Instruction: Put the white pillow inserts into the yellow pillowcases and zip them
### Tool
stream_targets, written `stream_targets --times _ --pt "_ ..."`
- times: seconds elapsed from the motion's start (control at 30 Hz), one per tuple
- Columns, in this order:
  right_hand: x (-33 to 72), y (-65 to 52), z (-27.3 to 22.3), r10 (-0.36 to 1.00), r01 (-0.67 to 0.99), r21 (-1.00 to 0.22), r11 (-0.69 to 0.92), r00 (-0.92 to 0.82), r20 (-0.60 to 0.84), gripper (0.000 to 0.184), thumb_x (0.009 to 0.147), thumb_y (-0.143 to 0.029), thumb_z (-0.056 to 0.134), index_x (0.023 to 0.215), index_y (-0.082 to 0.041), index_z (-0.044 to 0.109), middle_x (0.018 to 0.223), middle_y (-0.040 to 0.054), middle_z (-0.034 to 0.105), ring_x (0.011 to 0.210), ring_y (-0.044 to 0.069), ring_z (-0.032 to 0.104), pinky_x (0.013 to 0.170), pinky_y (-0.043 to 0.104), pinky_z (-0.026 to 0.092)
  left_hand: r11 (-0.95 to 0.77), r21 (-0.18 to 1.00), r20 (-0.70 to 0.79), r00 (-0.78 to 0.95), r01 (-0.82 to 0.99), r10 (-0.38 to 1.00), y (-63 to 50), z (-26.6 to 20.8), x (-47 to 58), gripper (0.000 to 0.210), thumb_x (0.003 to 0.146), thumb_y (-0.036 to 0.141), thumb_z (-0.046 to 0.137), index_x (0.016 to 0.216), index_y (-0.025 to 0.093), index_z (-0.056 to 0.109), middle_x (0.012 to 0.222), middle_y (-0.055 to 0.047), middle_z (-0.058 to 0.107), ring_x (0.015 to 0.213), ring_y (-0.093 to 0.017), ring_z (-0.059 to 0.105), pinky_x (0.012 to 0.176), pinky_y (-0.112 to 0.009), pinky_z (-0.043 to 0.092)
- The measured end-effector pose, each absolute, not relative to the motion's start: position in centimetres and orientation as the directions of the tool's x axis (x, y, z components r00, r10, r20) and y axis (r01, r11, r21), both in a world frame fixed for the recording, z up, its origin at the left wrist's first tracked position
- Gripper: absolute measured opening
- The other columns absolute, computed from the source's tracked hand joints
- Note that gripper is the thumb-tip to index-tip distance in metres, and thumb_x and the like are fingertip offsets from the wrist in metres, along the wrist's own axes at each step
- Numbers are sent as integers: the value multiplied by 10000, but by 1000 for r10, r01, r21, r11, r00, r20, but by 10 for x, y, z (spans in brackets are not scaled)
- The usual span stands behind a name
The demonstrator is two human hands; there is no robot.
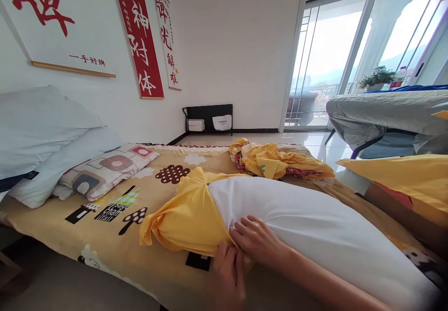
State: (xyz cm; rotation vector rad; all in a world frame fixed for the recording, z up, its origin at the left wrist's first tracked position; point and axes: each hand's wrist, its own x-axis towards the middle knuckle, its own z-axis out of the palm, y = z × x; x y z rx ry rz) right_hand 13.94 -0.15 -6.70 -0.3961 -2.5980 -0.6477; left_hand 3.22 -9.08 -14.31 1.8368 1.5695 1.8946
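Observation:
A long white pillow (297, 208) lies on the bed, its far-left end inside a yellow pillowcase (196, 213). The case covers only that end, and its closed corners hang loose and creased. My left hand (228, 271) pinches the near edge of the case's opening. Just right of it, my right hand (257, 238) has its fingers curled at the same opening, pressed against the white pillow. Its fingertips are partly hidden in the folds where case and pillow meet.
A patterned sheet (140, 250) covers the bed. Bunched yellow and red-checked cloth (273, 159) lies beyond the pillow. At left are a patterned pillow (115, 168) and white pillows (45, 133). Yellow cloth (413, 178) hangs at right, near a covered table (388, 110).

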Motion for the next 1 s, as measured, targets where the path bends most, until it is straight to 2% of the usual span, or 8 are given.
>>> stream_targets --times 0.13,0.27,0.33,0.4,0.53,0.67,0.8,1.0 --pt "130 9 -57 346 401 85 912 -864 365 185 862 -147 560 680 -174 537 708 -5 596 645 124 499 595 276 304 -478 748 651 -364 461 666 -83 -121 54 249 971 211 331 779 180 487 785 -45 485 761 -146 484 708 -261 385" --pt "135 11 -74 343 312 -153 938 -898 277 256 830 -141 586 590 -163 498 673 -27 562 617 97 483 583 233 334 -446 729 648 -313 519 695 -83 -131 57 242 965 211 347 755 183 463 776 -38 476 764 -147 472 717 -262 371" --pt "142 3 -86 318 300 -106 948 -891 323 206 842 -142 571 640 -168 549 729 -15 590 662 110 502 620 231 368 -433 690 661 -263 579 702 -87 -145 50 267 964 193 333 732 183 465 769 -38 488 770 -151 477 730 -270 366" --pt "153 -12 -98 292 359 68 931 -842 454 146 882 -142 513 820 -189 636 880 16 641 809 151 552 722 267 409 -383 650 664 -244 657 707 -94 -157 37 283 968 212 322 741 185 490 790 -44 516 794 -165 489 759 -292 366" --pt "185 -43 -117 220 607 433 666 -715 664 458 914 -93 322 1286 -238 547 1281 86 571 1169 289 497 893 455 376 -147 567 640 -322 810 698 -103 -160 13 304 922 456 432 909 177 552 902 -87 567 905 -248 507 825 -376 363" --pt "212 -49 -116 239 648 598 472 -747 620 492 854 -23 339 1274 -150 561 1186 148 610 1049 321 557 829 487 386 43 473 545 -331 880 770 -93 -144 12 255 891 416 482 853 180 570 857 -87 597 869 -278 532 794 -396 344" --pt "214 -35 -101 140 543 575 612 -789 598 396 834 35 364 1099 -104 624 800 59 619 699 190 541 716 374 411 -65 571 414 -219 819 883 -76 -122 21 289 918 193 290 714 188 495 739 -74 584 734 -213 538 690 -330 326" --pt "196 -15 -78 193 483 341 806 -760 621 287 877 -33 378 823 -153 634 725 46 581 640 164 483 579 289 392 -245 858 296 -46 451 954 -65 -69 36 308 919 326 355 638 202 328 596 19 427 574 -116 389 571 -260 258"
